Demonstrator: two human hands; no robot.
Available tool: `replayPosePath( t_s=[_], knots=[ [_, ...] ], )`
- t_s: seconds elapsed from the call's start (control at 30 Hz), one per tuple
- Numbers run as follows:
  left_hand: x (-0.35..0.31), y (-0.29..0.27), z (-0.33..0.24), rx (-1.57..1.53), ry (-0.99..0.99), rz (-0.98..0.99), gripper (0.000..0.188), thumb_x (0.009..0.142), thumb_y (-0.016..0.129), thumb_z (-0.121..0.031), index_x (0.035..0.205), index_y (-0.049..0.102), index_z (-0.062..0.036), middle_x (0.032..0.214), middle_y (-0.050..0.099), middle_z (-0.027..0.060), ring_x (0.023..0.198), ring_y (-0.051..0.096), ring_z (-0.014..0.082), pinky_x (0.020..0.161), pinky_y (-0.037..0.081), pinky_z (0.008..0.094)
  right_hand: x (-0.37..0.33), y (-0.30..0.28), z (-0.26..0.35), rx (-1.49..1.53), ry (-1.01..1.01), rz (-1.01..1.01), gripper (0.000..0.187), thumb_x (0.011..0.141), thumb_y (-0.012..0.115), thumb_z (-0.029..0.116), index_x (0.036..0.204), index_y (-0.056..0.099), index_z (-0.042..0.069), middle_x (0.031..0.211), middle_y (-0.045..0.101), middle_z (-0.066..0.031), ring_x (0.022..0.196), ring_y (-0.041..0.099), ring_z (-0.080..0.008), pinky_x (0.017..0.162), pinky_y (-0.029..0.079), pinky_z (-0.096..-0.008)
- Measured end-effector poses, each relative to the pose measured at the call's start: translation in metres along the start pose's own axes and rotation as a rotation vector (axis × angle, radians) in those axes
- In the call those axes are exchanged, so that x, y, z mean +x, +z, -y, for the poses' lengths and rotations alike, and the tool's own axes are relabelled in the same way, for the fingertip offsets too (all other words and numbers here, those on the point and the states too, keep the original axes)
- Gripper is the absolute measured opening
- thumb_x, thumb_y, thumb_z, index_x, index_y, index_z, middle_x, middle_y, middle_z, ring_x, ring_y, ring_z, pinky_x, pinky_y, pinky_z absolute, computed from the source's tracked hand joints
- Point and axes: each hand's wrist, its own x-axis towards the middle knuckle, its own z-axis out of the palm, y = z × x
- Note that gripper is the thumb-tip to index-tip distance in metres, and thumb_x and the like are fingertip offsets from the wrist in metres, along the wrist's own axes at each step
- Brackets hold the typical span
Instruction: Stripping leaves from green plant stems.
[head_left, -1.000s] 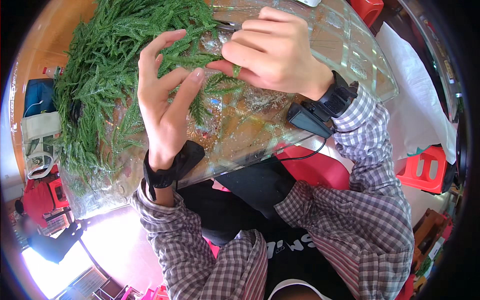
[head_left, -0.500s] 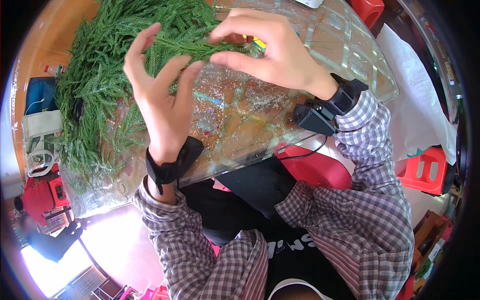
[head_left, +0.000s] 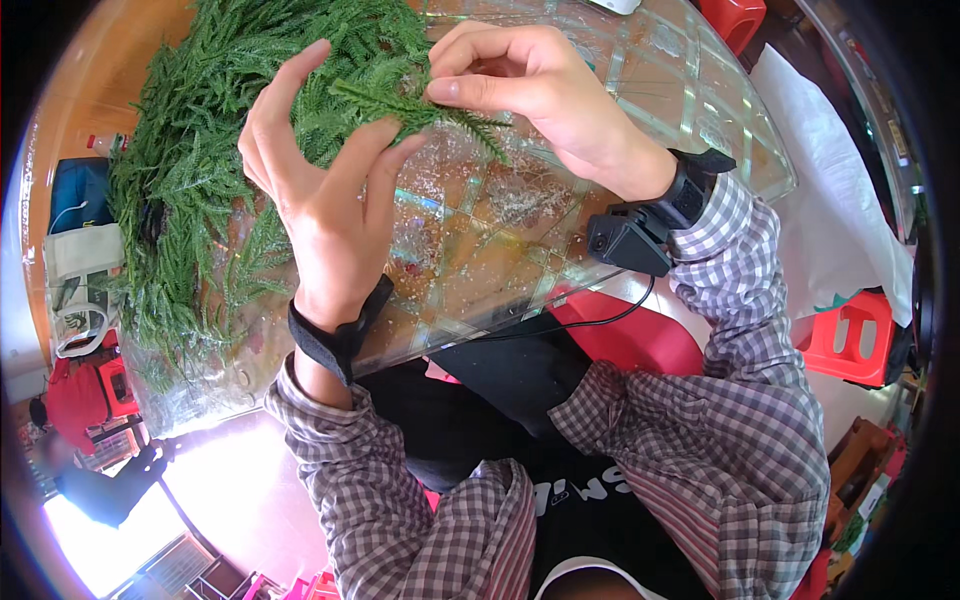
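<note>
My right hand (head_left: pixel 545 90) pinches a green artificial pine sprig (head_left: pixel 405 105) between thumb and fingertips, above the table. The sprig lies across the gap between my hands, one tip slanting down to the right. At its left and lower side is my left hand (head_left: pixel 325 185), fingers spread apart, one fingertip at the lower needles. Whether that fingertip presses on the sprig is hard to tell. Behind my left hand, a large heap of similar pine branches (head_left: pixel 210 150) covers the table's left side.
Clear plastic covers the table (head_left: pixel 520 240), with white bits scattered over it. Black devices are strapped to my wrists, and a cable (head_left: pixel 610 318) runs from the right one. A white sack (head_left: pixel 815 170) and a red stool (head_left: pixel 850 338) stand at the right.
The sprig has turned, its right tip now pointing downward. My right thumb has moved up and closed against the fingers. My left hand has shifted slightly, fingers still spread.
</note>
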Motion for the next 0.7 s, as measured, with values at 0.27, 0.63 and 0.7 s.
replayPosePath(
  t_s=[0.27,0.63,0.7],
  knots=[
    [0.001,-0.001,0.002,-0.047,-0.014,0.044,0.012,0.067,0.073,-0.014,0.075,0.067,-0.0068,0.127,0.046,0.0143,0.114,0.040,0.0302,0.093,0.029,0.0401,-0.003,-0.001,0.004,0.013,0.045,-0.018,0.009,0.082,0.061,0.008,0.086,0.062,0.000,0.092,0.055,0.0012,0.084,0.051,-0.0065,0.074,0.038,-0.0215],
    [0.002,-0.004,0.003,0.042,0.050,-0.005,0.014,0.066,0.073,-0.019,0.075,0.067,-0.0103,0.128,0.045,0.0122,0.113,0.040,0.0309,0.095,0.027,0.0431,-0.002,-0.003,0.017,-0.179,0.105,0.144,0.014,0.082,0.062,0.011,0.089,0.059,0.000,0.087,0.055,0.0018,0.081,0.053,-0.0052,0.072,0.041,-0.0209],
    [0.002,-0.004,0.002,0.107,0.076,-0.001,0.013,0.066,0.073,-0.021,0.075,0.068,-0.0136,0.128,0.045,0.0109,0.113,0.040,0.0307,0.096,0.026,0.0451,-0.003,-0.003,0.018,-0.185,0.120,0.154,0.014,0.082,0.062,0.012,0.089,0.058,0.000,0.084,0.055,0.0023,0.078,0.052,-0.0046,0.069,0.040,-0.0206]
  ],
)
